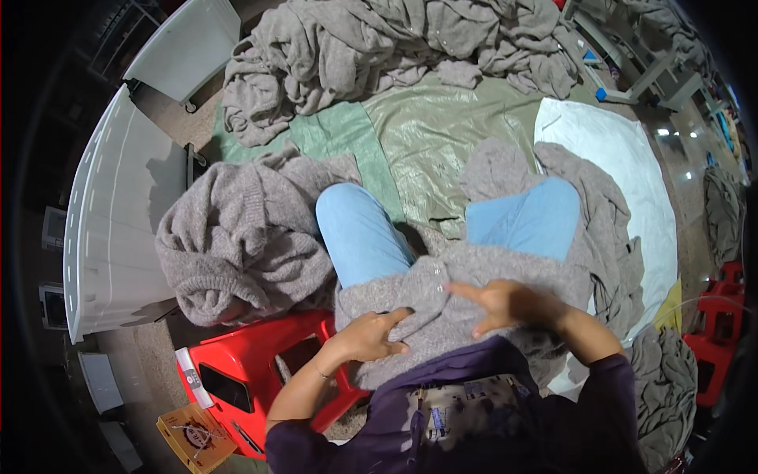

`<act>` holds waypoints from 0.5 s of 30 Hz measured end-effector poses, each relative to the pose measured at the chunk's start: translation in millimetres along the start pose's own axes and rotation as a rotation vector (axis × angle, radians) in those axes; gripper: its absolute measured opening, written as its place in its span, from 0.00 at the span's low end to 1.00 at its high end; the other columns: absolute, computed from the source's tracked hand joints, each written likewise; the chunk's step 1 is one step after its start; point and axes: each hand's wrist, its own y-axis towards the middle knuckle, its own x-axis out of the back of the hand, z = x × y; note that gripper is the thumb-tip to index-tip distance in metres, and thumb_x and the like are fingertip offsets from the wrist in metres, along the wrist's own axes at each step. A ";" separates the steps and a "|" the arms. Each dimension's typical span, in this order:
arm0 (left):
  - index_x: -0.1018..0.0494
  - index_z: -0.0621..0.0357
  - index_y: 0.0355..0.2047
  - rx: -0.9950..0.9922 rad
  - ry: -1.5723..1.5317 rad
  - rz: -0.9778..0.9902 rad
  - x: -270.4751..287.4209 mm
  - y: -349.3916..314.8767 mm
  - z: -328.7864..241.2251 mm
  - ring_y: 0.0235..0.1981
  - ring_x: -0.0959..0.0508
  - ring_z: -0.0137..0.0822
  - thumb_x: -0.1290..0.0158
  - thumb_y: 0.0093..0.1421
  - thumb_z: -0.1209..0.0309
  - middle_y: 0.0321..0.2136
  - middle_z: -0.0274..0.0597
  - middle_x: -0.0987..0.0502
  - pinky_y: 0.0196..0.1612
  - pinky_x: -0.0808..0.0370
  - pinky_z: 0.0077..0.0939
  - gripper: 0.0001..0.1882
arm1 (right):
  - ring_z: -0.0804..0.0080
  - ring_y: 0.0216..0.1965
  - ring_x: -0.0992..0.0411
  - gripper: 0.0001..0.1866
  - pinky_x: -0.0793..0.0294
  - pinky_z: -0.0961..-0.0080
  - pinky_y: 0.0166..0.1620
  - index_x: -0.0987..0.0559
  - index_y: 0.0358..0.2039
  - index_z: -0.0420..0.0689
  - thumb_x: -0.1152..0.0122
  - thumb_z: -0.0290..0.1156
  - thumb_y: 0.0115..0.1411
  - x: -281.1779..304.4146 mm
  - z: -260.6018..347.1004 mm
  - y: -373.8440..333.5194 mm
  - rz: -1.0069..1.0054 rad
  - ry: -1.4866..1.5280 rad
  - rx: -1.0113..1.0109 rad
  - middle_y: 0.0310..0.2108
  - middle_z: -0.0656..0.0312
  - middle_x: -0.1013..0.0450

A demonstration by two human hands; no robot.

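A grey knitted garment [418, 347] lies spread across my lap, over light blue trousers [521, 217]. My left hand [369, 336] rests on its left part, index finger and thumb apart on the knit. My right hand [505, 306] is over the right part, index finger stretched toward a small pale spot or clip on a fold [439, 276] and thumb apart from it. Neither hand visibly grips the cloth, though the curled fingers are partly hidden. By my left knee sits a bunched pile of grey knitwear [245, 229]; more grey knitwear [604, 213] lies by my right leg.
A red plastic stool [272, 355] at my left carries a black phone [225, 388] and a pen [248, 437]. Beside it is an orange box [196, 437]. A white bin [126, 221] stands farther left. Ahead, a large grey knitwear heap [355, 55] lies on green sheeting [442, 126].
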 end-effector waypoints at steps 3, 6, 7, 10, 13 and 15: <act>0.52 0.49 0.64 0.006 0.101 -0.088 12.6 1.4 8.2 0.29 0.23 0.56 0.35 0.48 0.58 0.19 0.55 0.25 0.33 0.29 0.43 0.49 | 0.51 0.26 0.29 0.24 0.31 0.61 0.37 0.29 0.49 0.42 0.37 0.35 0.53 -1.3 -24.9 5.1 0.045 -0.250 0.195 0.26 0.52 0.29; 0.66 0.48 0.67 0.156 -0.170 0.007 62.1 -7.4 -26.6 0.38 0.21 0.51 0.33 0.44 0.50 0.31 0.58 0.22 0.40 0.27 0.36 0.63 | 0.61 0.31 0.27 0.18 0.29 0.69 0.37 0.25 0.43 0.43 0.36 0.30 0.51 83.1 24.7 -5.0 -0.021 0.074 0.242 0.30 0.56 0.27; 0.66 0.48 0.67 0.162 -0.174 -0.018 61.2 -1.5 -22.7 0.38 0.21 0.51 0.33 0.44 0.50 0.31 0.58 0.22 0.40 0.27 0.36 0.63 | 0.63 0.36 0.26 0.17 0.28 0.74 0.40 0.25 0.41 0.43 0.36 0.25 0.49 105.3 42.0 -7.5 -0.063 0.315 0.204 0.35 0.55 0.26; 0.59 0.51 0.67 -0.479 -0.426 -0.021 32.5 26.9 -17.6 0.50 0.28 0.39 0.34 0.47 0.50 0.46 0.53 0.26 0.53 0.33 0.29 0.57 | 0.70 0.36 0.26 0.14 0.29 0.79 0.40 0.25 0.38 0.41 0.37 0.23 0.48 135.6 73.0 -15.5 -0.507 0.479 0.406 0.34 0.59 0.27; 0.40 0.58 0.56 -0.453 -0.597 0.303 41.9 44.6 -69.4 0.49 0.30 0.35 0.38 0.51 0.56 0.45 0.49 0.27 0.53 0.34 0.30 0.37 | 0.69 0.37 0.26 0.14 0.29 0.78 0.41 0.25 0.38 0.40 0.38 0.23 0.48 155.8 92.4 5.3 -0.327 0.297 0.565 0.35 0.60 0.26; 0.30 0.62 0.45 -0.513 -0.567 0.429 76.0 52.4 -84.4 0.44 0.29 0.35 0.40 0.54 0.64 0.40 0.48 0.25 0.50 0.32 0.33 0.22 | 0.68 0.39 0.25 0.17 0.28 0.76 0.42 0.26 0.41 0.40 0.38 0.24 0.49 170.3 88.9 16.4 -0.156 0.285 0.478 0.37 0.58 0.25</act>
